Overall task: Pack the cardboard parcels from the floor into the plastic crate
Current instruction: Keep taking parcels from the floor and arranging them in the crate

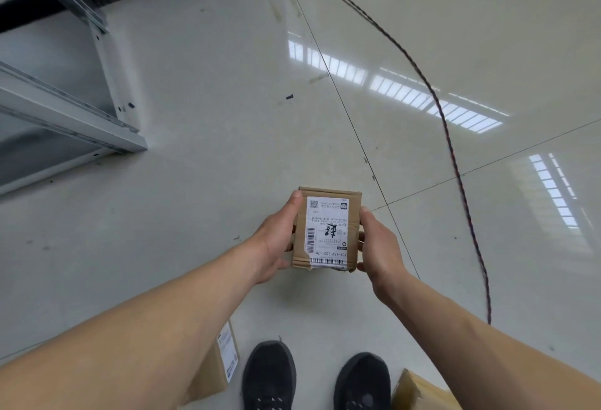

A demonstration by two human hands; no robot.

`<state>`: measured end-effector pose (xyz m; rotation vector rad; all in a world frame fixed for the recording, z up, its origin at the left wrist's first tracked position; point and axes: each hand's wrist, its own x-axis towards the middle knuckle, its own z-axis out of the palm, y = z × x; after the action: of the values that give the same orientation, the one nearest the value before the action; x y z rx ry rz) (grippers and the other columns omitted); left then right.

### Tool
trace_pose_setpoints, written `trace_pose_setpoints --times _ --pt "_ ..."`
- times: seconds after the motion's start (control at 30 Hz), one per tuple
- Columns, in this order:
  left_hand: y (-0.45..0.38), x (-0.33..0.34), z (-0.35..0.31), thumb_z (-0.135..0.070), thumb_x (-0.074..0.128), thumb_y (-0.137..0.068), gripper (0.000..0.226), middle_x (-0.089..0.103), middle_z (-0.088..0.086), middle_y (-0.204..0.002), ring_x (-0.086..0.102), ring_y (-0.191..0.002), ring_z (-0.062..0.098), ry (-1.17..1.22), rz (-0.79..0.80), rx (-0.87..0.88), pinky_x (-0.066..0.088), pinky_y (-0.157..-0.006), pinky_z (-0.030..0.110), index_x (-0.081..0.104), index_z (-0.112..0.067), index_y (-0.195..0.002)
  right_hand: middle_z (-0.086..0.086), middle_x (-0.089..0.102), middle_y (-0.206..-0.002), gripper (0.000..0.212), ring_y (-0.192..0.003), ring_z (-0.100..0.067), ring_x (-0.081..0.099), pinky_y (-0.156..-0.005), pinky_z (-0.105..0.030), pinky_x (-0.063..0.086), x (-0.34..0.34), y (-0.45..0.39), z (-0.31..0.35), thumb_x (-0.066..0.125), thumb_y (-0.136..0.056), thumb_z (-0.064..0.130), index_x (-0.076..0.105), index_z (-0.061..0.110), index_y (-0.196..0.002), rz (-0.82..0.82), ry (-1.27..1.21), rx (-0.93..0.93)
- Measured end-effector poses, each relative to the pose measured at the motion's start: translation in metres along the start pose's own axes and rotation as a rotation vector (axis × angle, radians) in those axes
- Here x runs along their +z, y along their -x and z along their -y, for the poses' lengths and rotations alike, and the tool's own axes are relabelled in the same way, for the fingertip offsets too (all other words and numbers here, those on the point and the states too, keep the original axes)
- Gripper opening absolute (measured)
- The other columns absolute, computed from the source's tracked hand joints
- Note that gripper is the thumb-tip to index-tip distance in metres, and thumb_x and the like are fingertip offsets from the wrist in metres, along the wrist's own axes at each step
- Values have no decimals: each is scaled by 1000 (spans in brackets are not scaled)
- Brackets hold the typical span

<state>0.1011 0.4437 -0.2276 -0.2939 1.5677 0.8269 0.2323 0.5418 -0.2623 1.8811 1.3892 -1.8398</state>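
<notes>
A twisted dark cable (432, 90) is snaking across the glossy pale floor (211, 90), which is catching window reflections. A metal rack frame (107, 64) is standing at the left, and two black shoes (270, 377) are poking in at the bottom edge.

The held parcel (327, 230) sits between the hands, left hand (276, 240) on its left side, right hand (377, 247) on its right. Nearer than the parcel: two shoes (270, 374) on the floor (211, 198), each flanked outward by one floor parcel (224, 364). Shelf frame (74, 129): far left. Cable (452, 136): right.
</notes>
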Motion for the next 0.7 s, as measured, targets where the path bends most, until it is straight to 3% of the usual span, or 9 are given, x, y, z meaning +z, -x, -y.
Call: trace_pose_setpoints --times 0.13,0.2,0.27,0.4,0.47,0.57,0.7 --pt "55 -8 -29 -66 27 -99 44 63 -11 -97 61 -89 13 22 -20 50 45 -70 33 59 -37 -90 0 77 -98 58 -94 -25 74 -76 -45 58 -2 44 46 41 -80 70 74 27 -100 -7 4 -18" --pt "84 -14 -41 -70 28 -97 43 62 -5 -114 59 -111 24 37 -32 60 44 -98 48 58 -39 -95 -3 76 -97 60 -91 -28 74 -74 -48 60 -4 70 70 42 -79 72 73 24 -99 -19 29 -46" --pt "118 -21 -52 -73 29 -94 45 58 1 -132 51 -127 33 40 -49 63 30 -111 59 57 -41 -105 -4 76 -97 62 -91 -29 74 -79 -55 60 -8 99 91 41 -77 74 72 23 -96 -30 46 -70" --pt "184 -35 -68 -78 31 -90 69 55 6 -140 46 -134 32 77 -82 106 31 -108 58 51 -33 -138 0 75 -96 67 -92 -27 72 -82 -55 59 -13 163 131 38 -73 77 71 24 -96 -53 81 -125" --pt "218 -42 -74 -80 33 -88 72 56 9 -137 46 -132 29 103 -97 139 34 -104 54 48 -34 -141 0 75 -96 69 -91 -27 72 -77 -52 59 -14 198 152 38 -73 79 71 24 -96 -60 85 -150" --pt "270 -53 -82 -82 38 -85 71 61 11 -129 53 -125 30 172 -97 183 38 -103 52 52 -35 -135 -1 73 -98 63 -92 -26 70 -79 -50 60 -14 249 183 39 -78 77 68 24 -95 -72 109 -210" --pt "342 -67 -93 -71 37 -93 45 65 9 -114 64 -110 32 315 -109 267 46 -102 60 59 -36 -110 -2 71 -98 58 -94 -27 68 -83 -51 58 -9 310 219 41 -85 73 66 22 -94 -66 153 -322"
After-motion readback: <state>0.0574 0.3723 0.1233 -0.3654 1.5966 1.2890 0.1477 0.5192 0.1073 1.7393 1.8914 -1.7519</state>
